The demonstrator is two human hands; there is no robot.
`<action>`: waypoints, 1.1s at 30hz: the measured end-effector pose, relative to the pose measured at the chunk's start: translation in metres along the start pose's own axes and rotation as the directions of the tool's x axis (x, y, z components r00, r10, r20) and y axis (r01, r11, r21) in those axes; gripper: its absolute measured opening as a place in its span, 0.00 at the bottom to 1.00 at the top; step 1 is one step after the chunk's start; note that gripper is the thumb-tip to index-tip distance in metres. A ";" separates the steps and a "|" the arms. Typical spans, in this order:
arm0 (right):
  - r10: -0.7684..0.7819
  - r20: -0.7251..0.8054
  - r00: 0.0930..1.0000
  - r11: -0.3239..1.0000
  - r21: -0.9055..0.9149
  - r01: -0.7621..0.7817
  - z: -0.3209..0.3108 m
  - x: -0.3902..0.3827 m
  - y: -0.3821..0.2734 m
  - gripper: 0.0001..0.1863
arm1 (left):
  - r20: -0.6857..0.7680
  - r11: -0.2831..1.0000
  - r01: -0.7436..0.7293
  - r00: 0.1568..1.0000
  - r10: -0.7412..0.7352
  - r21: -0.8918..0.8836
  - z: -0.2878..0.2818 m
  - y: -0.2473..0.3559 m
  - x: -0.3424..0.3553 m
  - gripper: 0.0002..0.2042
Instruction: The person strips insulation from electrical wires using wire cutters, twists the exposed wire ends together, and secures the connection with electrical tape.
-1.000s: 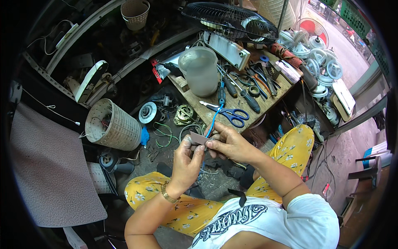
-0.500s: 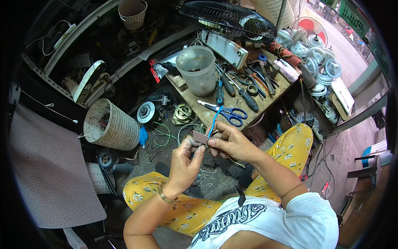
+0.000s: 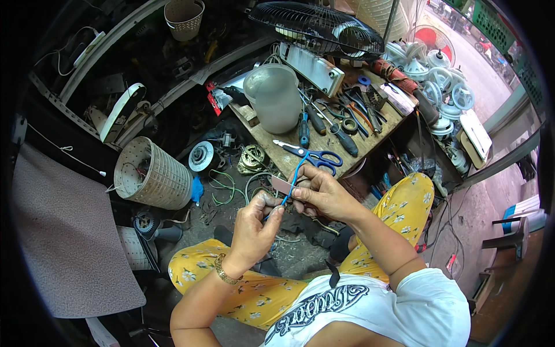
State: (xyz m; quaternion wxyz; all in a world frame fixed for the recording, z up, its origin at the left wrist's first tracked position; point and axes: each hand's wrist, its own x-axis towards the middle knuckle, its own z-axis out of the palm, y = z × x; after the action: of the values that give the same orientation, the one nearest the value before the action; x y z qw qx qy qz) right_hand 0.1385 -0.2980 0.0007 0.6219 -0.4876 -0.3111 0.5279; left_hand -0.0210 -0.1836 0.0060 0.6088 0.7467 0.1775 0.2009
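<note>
My right hand point(image 3: 310, 194) grips a small flat pinkish-grey card point(image 3: 280, 184) together with a thin blue wire point(image 3: 296, 172), which runs upward toward the bench. My left hand point(image 3: 263, 217) is pinched on the lower part of that wire, just below and left of the card. Beyond my hands, blue-handled scissors point(image 3: 324, 158) lie on the wooden bench point(image 3: 272, 157). Beside them are a blue screwdriver point(image 3: 303, 130) and a cloudy plastic container point(image 3: 272, 98).
A perforated bin point(image 3: 153, 172) stands at left near a grey padded board point(image 3: 75, 237). Pliers point(image 3: 361, 115), a black fan guard point(image 3: 317, 32) and white plastic housings point(image 3: 439, 81) crowd the back and right. Loose cords point(image 3: 231, 188) lie on the floor point(image 3: 208, 214).
My left hand has moved slightly down and left, off the card and onto the blue wire. The wire now crosses in front of the card toward my left fingers.
</note>
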 end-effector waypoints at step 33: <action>0.034 0.012 0.999 0.998 -0.056 -0.033 -0.001 0.004 0.000 0.14 | 0.006 0.940 0.218 0.975 -0.224 -0.262 0.003 -0.007 0.004 0.04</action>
State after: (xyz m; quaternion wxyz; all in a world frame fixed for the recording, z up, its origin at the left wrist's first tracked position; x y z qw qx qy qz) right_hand 0.1408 -0.2942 -0.0005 0.5971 -0.5065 -0.3214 0.5326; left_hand -0.0164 -0.1833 -0.0010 0.7184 0.6328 0.2392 0.1619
